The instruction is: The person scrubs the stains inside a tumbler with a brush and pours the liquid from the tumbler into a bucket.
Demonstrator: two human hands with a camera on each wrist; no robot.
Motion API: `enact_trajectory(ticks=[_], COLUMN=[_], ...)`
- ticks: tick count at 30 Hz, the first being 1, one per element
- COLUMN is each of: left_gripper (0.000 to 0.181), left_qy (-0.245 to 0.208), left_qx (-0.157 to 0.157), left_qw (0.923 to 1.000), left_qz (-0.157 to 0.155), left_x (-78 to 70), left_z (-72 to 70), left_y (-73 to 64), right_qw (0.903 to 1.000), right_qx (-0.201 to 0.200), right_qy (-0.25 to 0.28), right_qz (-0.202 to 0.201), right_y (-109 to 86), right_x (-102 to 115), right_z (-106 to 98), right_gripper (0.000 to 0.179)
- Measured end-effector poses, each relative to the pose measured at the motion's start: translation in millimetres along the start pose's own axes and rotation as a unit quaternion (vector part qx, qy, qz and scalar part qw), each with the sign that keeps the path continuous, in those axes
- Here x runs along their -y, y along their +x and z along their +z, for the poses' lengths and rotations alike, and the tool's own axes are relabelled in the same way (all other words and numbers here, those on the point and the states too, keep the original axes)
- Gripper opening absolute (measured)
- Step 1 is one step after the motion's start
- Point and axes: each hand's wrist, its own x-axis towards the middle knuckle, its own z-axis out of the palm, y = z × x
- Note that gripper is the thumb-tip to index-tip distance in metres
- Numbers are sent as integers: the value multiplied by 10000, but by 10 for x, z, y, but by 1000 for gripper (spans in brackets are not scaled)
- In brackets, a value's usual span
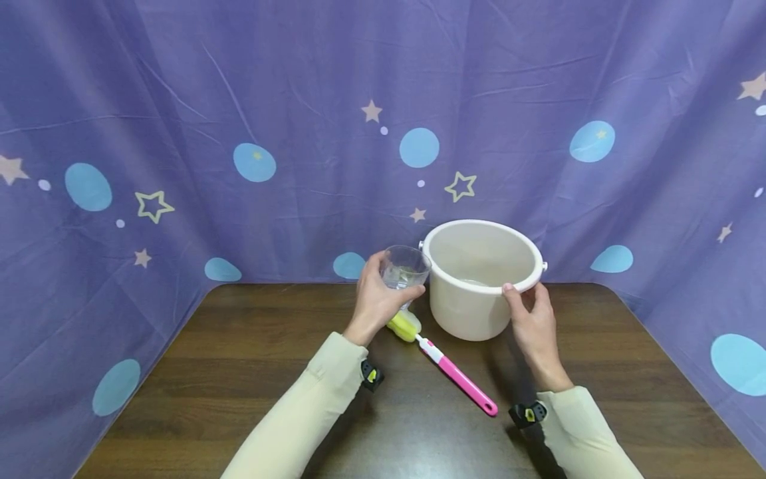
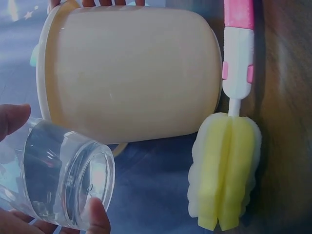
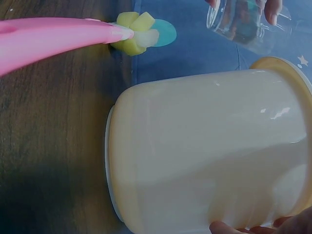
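My left hand (image 1: pixel 381 293) grips a clear glass (image 1: pixel 405 267) with some clear liquid in it, held up beside the bucket's left rim. In the left wrist view the glass (image 2: pixel 58 170) shows its thick base, with thumb and fingers round it. My right hand (image 1: pixel 534 322) holds the near right rim of a white bucket (image 1: pixel 469 313), thumb over the edge and fingers against the outer wall. Below the glass lies a bottle brush (image 1: pixel 457 384) with a pink handle and a yellow and white sponge head (image 2: pixel 226 170).
Everything stands on a dark wooden table (image 1: pixel 239 372). A purple curtain (image 1: pixel 311 179) with stars and blue dots hangs right behind the bucket and along both sides. The brush handle slants toward the table's front, between my two forearms.
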Motion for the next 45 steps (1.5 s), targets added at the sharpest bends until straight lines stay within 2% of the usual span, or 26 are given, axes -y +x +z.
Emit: enact_trajectory(ticks=[17, 22, 27, 34, 41, 45], left_gripper=[88, 89, 89, 85, 84, 84], left_qy=[177, 275, 232, 133, 360, 452], left_qx=[-43, 11, 103, 67, 115, 153], left_qw=[9996, 9995, 9996, 9997, 9988, 9984], left_qz=[220, 174, 142, 203, 326, 292], left_x=[-69, -103, -134, -164, -187, -209], left_z=[22, 11, 10, -7, -22, -39], left_y=[67, 70, 84, 94, 94, 88], right_qw=[10000, 9999, 9999, 9999, 9999, 9999], right_qx=[38, 84, 77, 108, 94, 101], right_qy=[-10, 33, 17, 42, 105, 98], right_qz=[52, 74, 115, 89, 70, 66], right_y=[-12, -24, -27, -15, -11, -17], right_x=[6, 22, 29, 15, 18, 22], right_z=[2, 2, -14, -7, -12, -10], right_gripper=[64, 63, 63, 63, 62, 62])
